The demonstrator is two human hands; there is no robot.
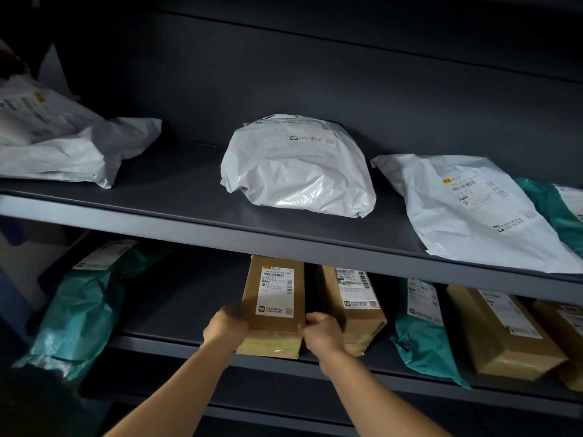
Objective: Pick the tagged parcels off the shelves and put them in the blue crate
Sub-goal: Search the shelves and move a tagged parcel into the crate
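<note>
While both hands clamp the cardboard box [273, 291] for pulling out | left hand [226, 326], right hand [321, 334]: fingers curled on its sides (lower shelf [176, 342]) | crate unseen

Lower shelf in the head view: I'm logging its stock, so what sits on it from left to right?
Teal poly mailer → cardboard box gripped by the left hand and right hand → second cardboard box → teal mailer → long cardboard box → another box at the frame edge.
</note>
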